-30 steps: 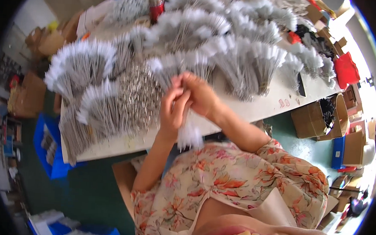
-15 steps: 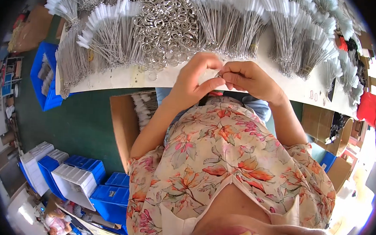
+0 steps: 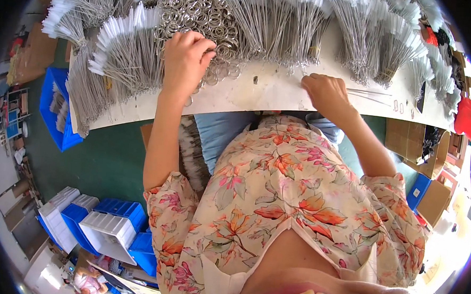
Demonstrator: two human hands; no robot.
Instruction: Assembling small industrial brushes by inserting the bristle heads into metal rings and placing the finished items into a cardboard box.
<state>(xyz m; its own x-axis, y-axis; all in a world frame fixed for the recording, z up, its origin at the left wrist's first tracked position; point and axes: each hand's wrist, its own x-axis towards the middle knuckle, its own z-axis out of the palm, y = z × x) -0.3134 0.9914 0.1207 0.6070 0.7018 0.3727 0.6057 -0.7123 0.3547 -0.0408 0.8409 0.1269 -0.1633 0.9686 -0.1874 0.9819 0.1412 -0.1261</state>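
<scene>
1. Ring pick-up is apparently being performed: the left hand point(image 3: 184, 64) is being held at the near side of the heap of metal rings point(image 3: 196, 9), left of centre on the table point(image 3: 265, 95).
2. For the next move, in judgement, one ring is being called for, to be pinched and lifted clear of its neighbours.
3. The left fingers are being held partly bent; whether a ring is being gripped cannot be told.
4. The right hand point(image 3: 326, 93) is being held near the table's front edge, right of centre, well apart from the left, with its fingers curled.
5. Thin metal rods point(image 3: 370, 95) are being exposed beyond it, toward the table's right end; whether they are being gripped cannot be told.
6. Wire-stemmed brushes point(image 3: 276, 29) are being stored in bunches behind, white heads toward the far edge.
</scene>
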